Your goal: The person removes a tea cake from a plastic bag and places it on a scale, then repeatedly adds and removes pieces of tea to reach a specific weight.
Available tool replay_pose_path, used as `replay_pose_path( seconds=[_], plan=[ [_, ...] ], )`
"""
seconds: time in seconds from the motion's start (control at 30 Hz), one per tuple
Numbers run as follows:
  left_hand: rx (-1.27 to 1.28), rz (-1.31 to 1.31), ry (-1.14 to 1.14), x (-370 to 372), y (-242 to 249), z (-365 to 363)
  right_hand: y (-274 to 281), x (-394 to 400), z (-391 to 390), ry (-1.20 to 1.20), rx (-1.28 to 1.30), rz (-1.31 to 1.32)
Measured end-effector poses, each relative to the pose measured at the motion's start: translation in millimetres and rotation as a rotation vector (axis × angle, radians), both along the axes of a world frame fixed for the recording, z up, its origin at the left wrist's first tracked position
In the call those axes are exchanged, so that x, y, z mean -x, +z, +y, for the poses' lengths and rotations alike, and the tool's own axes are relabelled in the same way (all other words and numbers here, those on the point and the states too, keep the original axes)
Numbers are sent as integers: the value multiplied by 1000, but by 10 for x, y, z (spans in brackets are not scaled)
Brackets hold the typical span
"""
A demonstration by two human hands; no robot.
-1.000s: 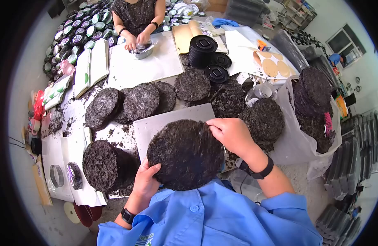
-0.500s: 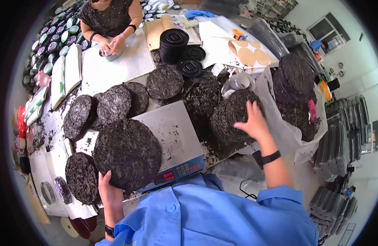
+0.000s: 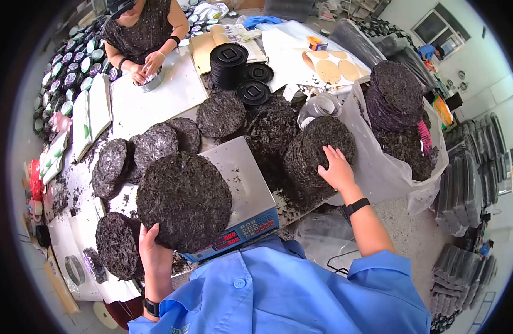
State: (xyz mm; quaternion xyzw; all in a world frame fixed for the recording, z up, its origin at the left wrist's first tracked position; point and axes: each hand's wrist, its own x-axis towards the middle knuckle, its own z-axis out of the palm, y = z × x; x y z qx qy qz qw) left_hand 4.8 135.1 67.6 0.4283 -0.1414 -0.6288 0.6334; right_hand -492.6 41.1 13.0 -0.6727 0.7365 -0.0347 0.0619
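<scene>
A large round dark disc (image 3: 184, 203) of pressed, flaky material is held at its lower left edge by my left hand (image 3: 155, 253), thumb on top. The disc hangs over part of a scale with a steel plate (image 3: 238, 172) and a blue keypad front showing red digits. My right hand (image 3: 339, 170) rests on the right side of a stack of similar discs (image 3: 317, 150), its fingers spread over the top one. More dark discs (image 3: 156, 145) lie left of the scale and behind it.
Across the table a person (image 3: 142, 33) has both hands at a round metal tin (image 3: 151, 82). Black plastic lids (image 3: 228, 64) are stacked at the back. A clear jar (image 3: 325, 106) stands behind the right stack. More discs (image 3: 395, 97) sit in a plastic bag at the right.
My right hand has come down onto the stack, its fingers closer together. My left hand and its disc have shifted slightly right. The co-worker's hands have moved a little at the tin.
</scene>
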Motion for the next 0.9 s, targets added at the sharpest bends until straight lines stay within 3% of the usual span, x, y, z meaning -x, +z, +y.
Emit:
replay_pose_path(
  seconds=[0.07,0.2,0.33,0.43,0.47,0.57,0.67,0.77,0.83,0.9],
  plan=[
    [3,-6,14,-11,46,25,167,-79,-48,-40,-29,-46],
    [4,21,31,-107,22,106,53,-248,-188,-13,-130,174],
    [-36,10,86,-177,-13,206,-86,-130,-207,19,-43,105],
    [-56,12,128,-214,5,281,-198,-172,-12,137,51,355],
    [-52,17,140,-261,-35,303,-165,-198,9,96,72,257],
    [-14,5,192,-418,-44,346,47,68,-96,-204,242,-219],
    [9,-37,260,-614,72,401,607,-17,-22,-111,782,-2],
    [-2,-76,336,-852,17,410,867,-493,17,-359,703,-1354],
    [-37,-21,406,-954,-13,380,857,-978,86,-297,314,-1619],
    [-15,29,380,-941,0,327,606,-1516,70,-205,51,-1479]
  ],
)
